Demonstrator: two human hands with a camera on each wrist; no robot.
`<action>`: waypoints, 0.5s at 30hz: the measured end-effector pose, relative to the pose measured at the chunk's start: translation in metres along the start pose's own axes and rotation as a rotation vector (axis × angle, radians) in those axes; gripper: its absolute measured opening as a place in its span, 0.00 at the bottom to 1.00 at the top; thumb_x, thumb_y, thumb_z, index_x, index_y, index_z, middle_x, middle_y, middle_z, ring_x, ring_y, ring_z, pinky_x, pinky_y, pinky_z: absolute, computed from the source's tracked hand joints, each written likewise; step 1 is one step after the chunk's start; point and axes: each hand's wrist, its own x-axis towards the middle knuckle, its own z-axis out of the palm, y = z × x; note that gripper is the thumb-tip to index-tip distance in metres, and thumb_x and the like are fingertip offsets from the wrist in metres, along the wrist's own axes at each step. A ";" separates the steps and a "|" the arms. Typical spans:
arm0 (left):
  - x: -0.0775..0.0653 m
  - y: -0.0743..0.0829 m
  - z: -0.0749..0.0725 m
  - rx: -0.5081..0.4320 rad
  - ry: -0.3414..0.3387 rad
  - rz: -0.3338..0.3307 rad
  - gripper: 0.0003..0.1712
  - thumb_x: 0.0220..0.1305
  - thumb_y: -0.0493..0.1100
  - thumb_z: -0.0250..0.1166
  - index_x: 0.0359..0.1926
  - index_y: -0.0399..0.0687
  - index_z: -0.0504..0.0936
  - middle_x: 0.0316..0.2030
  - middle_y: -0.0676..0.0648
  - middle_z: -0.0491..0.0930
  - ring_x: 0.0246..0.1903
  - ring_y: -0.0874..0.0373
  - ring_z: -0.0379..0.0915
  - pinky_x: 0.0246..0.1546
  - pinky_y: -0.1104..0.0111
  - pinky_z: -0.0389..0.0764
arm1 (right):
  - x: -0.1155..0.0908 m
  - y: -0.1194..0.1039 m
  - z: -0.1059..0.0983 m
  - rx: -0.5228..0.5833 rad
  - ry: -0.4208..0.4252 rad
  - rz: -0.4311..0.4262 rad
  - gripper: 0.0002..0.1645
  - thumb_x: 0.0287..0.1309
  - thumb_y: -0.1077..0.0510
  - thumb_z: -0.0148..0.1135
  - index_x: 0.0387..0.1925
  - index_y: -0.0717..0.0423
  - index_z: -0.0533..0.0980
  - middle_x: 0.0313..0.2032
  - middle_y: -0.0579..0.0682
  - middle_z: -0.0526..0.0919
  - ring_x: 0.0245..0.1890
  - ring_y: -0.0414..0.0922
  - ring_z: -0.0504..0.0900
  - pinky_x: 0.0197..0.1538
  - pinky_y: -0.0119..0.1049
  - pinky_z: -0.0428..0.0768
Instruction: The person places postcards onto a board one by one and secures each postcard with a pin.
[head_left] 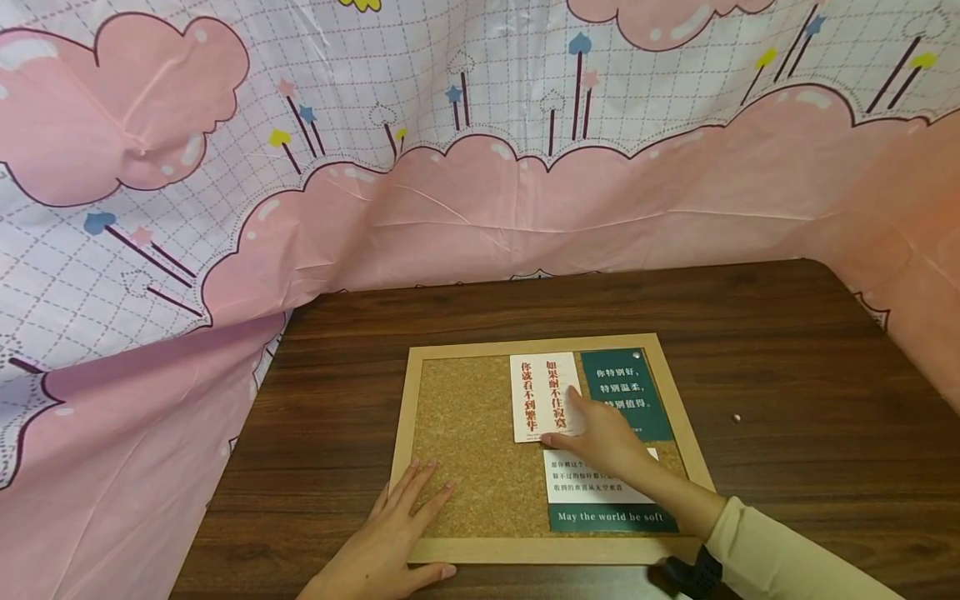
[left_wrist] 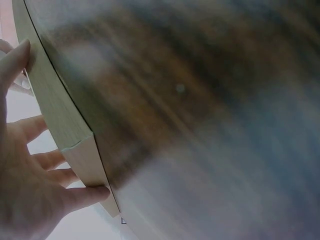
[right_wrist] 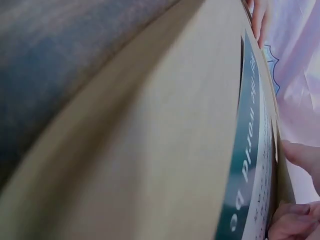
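Observation:
A cork board (head_left: pixel 468 417) with a pale wooden frame lies on the table. My left hand (head_left: pixel 386 537) rests on its near left corner with fingers spread, some on the cork, the thumb by the front edge. In the left wrist view, fingers touch the frame's side (left_wrist: pixel 60 105). My right hand (head_left: pixel 607 437) holds a white card (head_left: pixel 540 392) with red characters by its lower right corner, over the board's upper middle. Right of it is a green card (head_left: pixel 652 408) with a pin (head_left: pixel 636 355) in its top right corner. Below, a white-and-green card (head_left: pixel 600 517) is partly covered by the right forearm.
A small shiny pin (head_left: pixel 737 418) lies on the dark wooden table (head_left: pixel 780 350), right of the board. A pink and white patterned curtain (head_left: pixel 525 208) hangs behind and at both sides. A black device (head_left: pixel 686 575) sits at the right wrist.

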 end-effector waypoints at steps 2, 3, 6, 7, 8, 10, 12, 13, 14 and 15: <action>0.000 0.000 0.000 -0.004 -0.003 -0.002 0.52 0.58 0.70 0.60 0.76 0.54 0.53 0.76 0.40 0.44 0.75 0.37 0.38 0.61 0.31 0.59 | 0.000 -0.001 0.000 -0.028 -0.005 0.012 0.57 0.49 0.38 0.72 0.69 0.70 0.60 0.49 0.69 0.81 0.25 0.43 0.73 0.26 0.33 0.69; 0.000 0.000 0.000 -0.006 -0.004 -0.002 0.52 0.58 0.70 0.60 0.76 0.54 0.53 0.76 0.40 0.44 0.75 0.37 0.38 0.60 0.31 0.59 | 0.000 -0.002 0.000 -0.048 -0.001 0.013 0.57 0.48 0.38 0.72 0.69 0.69 0.61 0.47 0.68 0.82 0.25 0.43 0.72 0.24 0.32 0.67; 0.000 0.000 0.000 -0.011 -0.008 -0.003 0.52 0.58 0.70 0.60 0.76 0.54 0.53 0.76 0.40 0.43 0.75 0.37 0.38 0.60 0.31 0.59 | -0.001 -0.002 0.001 -0.081 0.010 0.017 0.57 0.47 0.38 0.72 0.69 0.67 0.61 0.37 0.63 0.84 0.21 0.43 0.70 0.20 0.33 0.63; 0.000 0.000 0.000 -0.013 -0.009 -0.004 0.52 0.58 0.70 0.60 0.76 0.54 0.53 0.76 0.40 0.43 0.75 0.37 0.38 0.60 0.31 0.59 | -0.001 -0.003 0.001 -0.093 0.016 0.016 0.57 0.47 0.37 0.72 0.69 0.67 0.62 0.34 0.61 0.84 0.20 0.42 0.70 0.19 0.33 0.62; 0.000 0.001 0.000 -0.014 -0.009 -0.005 0.52 0.58 0.70 0.61 0.76 0.55 0.53 0.76 0.40 0.43 0.75 0.37 0.37 0.60 0.31 0.59 | -0.001 -0.002 0.002 -0.107 0.021 0.015 0.57 0.47 0.37 0.72 0.69 0.66 0.62 0.32 0.60 0.83 0.19 0.42 0.69 0.18 0.33 0.61; 0.000 0.000 0.000 -0.019 -0.012 -0.007 0.52 0.58 0.70 0.61 0.76 0.55 0.52 0.77 0.40 0.42 0.75 0.37 0.37 0.61 0.31 0.58 | -0.002 -0.002 0.003 -0.132 0.028 0.021 0.57 0.46 0.36 0.72 0.69 0.65 0.63 0.27 0.56 0.82 0.18 0.42 0.68 0.17 0.33 0.59; 0.000 0.000 0.000 -0.021 -0.014 -0.009 0.52 0.58 0.70 0.61 0.76 0.56 0.52 0.77 0.40 0.42 0.75 0.37 0.36 0.61 0.31 0.58 | -0.002 -0.002 0.003 -0.156 0.037 0.024 0.57 0.46 0.34 0.71 0.69 0.63 0.64 0.23 0.53 0.79 0.17 0.42 0.67 0.17 0.33 0.58; 0.000 0.000 0.000 -0.023 -0.015 -0.009 0.52 0.58 0.70 0.61 0.76 0.56 0.52 0.77 0.40 0.42 0.75 0.37 0.36 0.61 0.31 0.58 | -0.003 -0.002 0.003 -0.165 0.039 0.025 0.57 0.46 0.34 0.71 0.69 0.62 0.64 0.22 0.52 0.78 0.17 0.42 0.66 0.17 0.33 0.57; 0.000 0.000 0.000 -0.021 -0.016 -0.009 0.52 0.58 0.70 0.61 0.76 0.56 0.52 0.77 0.40 0.42 0.75 0.37 0.36 0.61 0.31 0.58 | -0.003 -0.002 0.002 -0.174 0.041 0.026 0.57 0.46 0.33 0.71 0.69 0.61 0.64 0.21 0.51 0.76 0.17 0.42 0.66 0.17 0.33 0.57; 0.000 0.000 0.000 -0.020 -0.016 -0.008 0.52 0.58 0.70 0.61 0.76 0.56 0.52 0.77 0.40 0.42 0.75 0.37 0.36 0.62 0.31 0.57 | -0.003 -0.002 0.002 -0.180 0.043 0.026 0.56 0.46 0.33 0.71 0.69 0.61 0.64 0.20 0.50 0.75 0.17 0.42 0.65 0.17 0.33 0.57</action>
